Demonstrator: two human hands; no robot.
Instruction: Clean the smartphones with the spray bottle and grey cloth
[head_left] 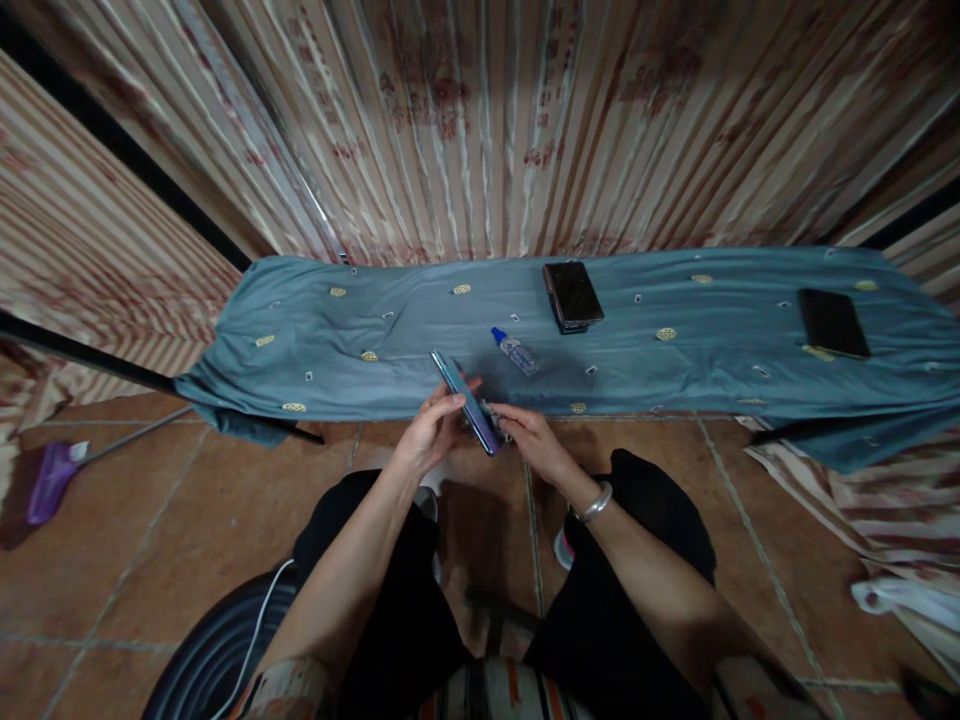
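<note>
A striped shirt (pixel 487 692) lay nearest; beyond, the left hand (pixel 429 432) had its grip clamped on a phone (pixel 466 405) by the desk (pixel 420 300), the right hand (pixel 536 442) pinching a greyish scrap (pixel 504 424). Work seemed unfinished; whether the stacked devices (pixel 576 293) were done was unclear.

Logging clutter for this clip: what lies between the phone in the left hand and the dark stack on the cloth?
In the head view, a blue-capped bottle lies on the cloth between the phone and the dark stack.
</note>
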